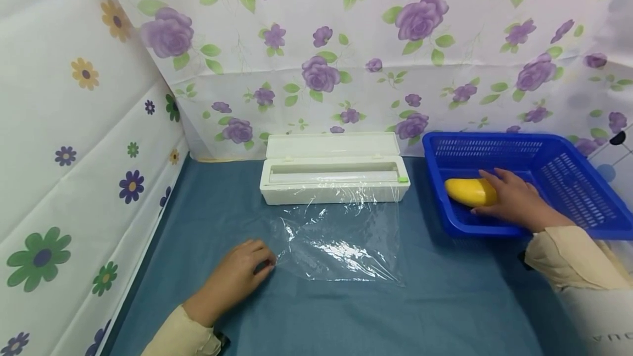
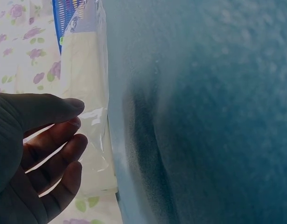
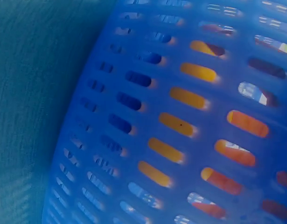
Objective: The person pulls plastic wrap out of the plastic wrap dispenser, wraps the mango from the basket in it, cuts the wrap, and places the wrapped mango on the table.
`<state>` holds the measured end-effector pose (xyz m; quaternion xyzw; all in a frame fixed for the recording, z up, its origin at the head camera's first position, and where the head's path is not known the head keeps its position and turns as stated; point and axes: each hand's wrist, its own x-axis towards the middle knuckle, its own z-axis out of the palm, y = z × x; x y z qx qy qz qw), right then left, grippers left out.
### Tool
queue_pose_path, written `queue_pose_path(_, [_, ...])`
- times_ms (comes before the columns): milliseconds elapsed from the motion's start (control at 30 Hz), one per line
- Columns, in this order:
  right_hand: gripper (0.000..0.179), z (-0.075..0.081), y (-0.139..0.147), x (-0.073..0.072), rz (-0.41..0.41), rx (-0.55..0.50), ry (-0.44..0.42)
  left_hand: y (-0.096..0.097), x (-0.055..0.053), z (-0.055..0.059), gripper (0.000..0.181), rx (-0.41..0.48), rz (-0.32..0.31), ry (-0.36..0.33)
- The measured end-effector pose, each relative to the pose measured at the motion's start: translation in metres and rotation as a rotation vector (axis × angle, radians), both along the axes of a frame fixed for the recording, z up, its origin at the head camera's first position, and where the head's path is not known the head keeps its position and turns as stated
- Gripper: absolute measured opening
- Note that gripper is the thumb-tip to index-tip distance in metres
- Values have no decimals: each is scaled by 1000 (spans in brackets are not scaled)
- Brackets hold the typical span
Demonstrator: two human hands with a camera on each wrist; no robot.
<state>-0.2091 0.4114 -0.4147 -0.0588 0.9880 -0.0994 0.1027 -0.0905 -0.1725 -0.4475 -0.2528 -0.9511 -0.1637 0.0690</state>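
In the head view my right hand [image 1: 516,199] reaches into the blue basket [image 1: 447,223] and grips the right end of a yellow mango [image 1: 468,192], fingers on the far side and thumb on the near side. Through the basket's slots the right wrist view shows strips of the mango [image 3: 177,124]. My left hand [image 1: 237,273] is low over the cloth, its fingertips right at the left edge of a sheet of clear plastic film [image 1: 341,246]. Its fingers are loosely bent, thumb close to the forefinger. The film comes out of a white dispenser box [image 1: 336,195].
The dispenser's lid [image 1: 331,145] stands raised at the back, and a green slider [image 1: 403,179] sits at its right end. A blue-green cloth [image 1: 316,317] covers the table. Flowered sheets [image 1: 296,32] hang behind and at the left.
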Motion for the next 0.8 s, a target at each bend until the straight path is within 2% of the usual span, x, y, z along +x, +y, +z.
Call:
queue_pose_path(167, [99, -1, 1, 0, 30, 11, -9, 0, 0, 0, 12, -2, 3, 6])
queue_pose_path(400, [82, -2, 2, 0, 56, 11, 23, 0, -1, -1, 12, -9, 11, 4])
queue_pose_path(800, [81, -2, 6, -1, 31, -24, 18, 0, 0, 0, 12, -6, -7, 24])
